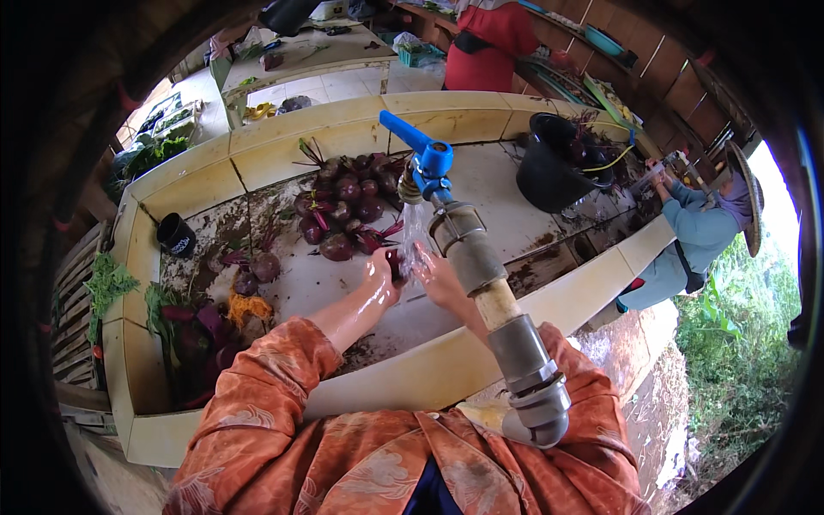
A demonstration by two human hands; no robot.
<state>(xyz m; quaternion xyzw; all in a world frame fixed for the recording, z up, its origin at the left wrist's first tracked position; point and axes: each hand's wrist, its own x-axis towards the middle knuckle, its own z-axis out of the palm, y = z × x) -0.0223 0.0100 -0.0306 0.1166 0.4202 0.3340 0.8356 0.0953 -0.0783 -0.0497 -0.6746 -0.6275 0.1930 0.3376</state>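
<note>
My left hand [380,276] is closed around a dark red beet [395,263] beside the running water. Just right of it, my right hand [436,275] has its fingers apart in the stream, with nothing seen in it; part of it is close behind the pipe. Water [417,225] pours from a tap with a blue lever [436,158] onto my hands. A heap of wet beets [345,204] lies just beyond, on the tiled basin floor [319,290]. Orange netting [249,305] sits left of my left forearm, near more beets and leafy stems [206,335].
A grey pipe [493,292] rises in front of me, close to my right arm. The basin has a raised tiled rim [193,186]. A black cup [176,235] stands at left, a black bucket [549,163] at right. One person [704,206] works at the basin's right end; another [489,47] stands beyond it.
</note>
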